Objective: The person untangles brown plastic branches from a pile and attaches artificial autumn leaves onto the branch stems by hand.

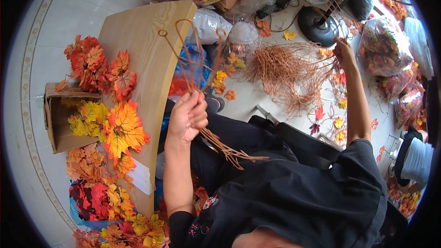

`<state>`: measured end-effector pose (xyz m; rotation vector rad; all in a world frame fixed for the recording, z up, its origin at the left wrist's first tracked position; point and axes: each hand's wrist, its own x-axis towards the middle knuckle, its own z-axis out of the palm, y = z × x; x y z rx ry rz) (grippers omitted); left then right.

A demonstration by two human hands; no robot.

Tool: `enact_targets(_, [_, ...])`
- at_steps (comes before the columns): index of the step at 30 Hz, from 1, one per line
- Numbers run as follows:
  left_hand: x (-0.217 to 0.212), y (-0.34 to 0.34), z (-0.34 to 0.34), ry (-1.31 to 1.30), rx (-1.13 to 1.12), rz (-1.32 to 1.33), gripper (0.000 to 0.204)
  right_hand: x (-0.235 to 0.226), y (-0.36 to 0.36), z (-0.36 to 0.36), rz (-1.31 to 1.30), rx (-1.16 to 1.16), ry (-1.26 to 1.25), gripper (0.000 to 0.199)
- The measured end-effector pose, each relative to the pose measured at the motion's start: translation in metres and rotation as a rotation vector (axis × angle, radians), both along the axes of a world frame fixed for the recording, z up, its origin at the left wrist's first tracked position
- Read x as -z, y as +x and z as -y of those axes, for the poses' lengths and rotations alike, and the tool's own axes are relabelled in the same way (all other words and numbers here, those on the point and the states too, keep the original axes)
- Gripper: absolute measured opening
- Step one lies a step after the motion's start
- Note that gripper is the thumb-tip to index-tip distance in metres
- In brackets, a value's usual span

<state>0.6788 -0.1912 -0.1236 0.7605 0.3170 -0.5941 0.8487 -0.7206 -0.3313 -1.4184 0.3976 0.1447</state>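
My left hand (187, 115) is closed around a bundle of thin brown twig-like stems (225, 147). Their upper ends spread out in bent loops above my fist, and the lower ends hang past my wrist towards my black shirt. Out to the far right, my right hand (345, 55) grips brown strands that run into a tangled heap of brown strands (285, 73) on the floor. The fingers of that hand are small in the view, but strands come out of them towards the heap.
Left of me stands a pale wooden table (142, 32) with orange, yellow and red artificial maple leaves (121, 126) along it. Beyond it is an open cardboard box (55, 124). A black round stand base (317, 25) and clear bags of leaves (385, 46) stand at the right.
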Motion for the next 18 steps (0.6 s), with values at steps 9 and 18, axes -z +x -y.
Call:
enact_targets(9, [0.085, 0.058, 0.079, 0.182, 0.003, -0.059, 0.025, -0.138, -0.078, -0.24, 0.184, -0.578, 0.056, 0.019])
enact_targets(18, [0.065, 0.045, 0.078, 0.316, -0.125, -0.083, 0.015, -0.131, -0.088, -0.265, 0.058, -0.575, 0.208, 0.019])
